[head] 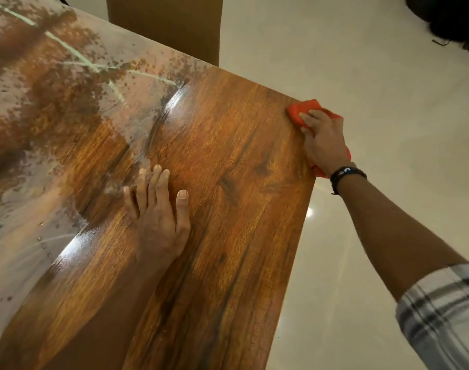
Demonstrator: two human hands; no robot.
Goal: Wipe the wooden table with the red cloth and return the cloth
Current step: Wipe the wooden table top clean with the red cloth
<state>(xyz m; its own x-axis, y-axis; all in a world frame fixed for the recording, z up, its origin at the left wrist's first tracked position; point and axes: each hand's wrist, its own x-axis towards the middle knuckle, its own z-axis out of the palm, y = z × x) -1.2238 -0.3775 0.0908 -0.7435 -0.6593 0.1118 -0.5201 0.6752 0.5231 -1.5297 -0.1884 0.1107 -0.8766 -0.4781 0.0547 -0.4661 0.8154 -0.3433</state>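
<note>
As R grip presses flat atop red cloth | L grip splayed; on table

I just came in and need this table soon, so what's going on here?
A person is wiping the wooden table with a red cloth. The right hand presses the cloth on the bare wood at the table's right edge, near its far corner. The left hand rests flat on the wood nearer the middle. A clear patterned cover lies over the left part of the table. The cloth is not yet returned.
</note>
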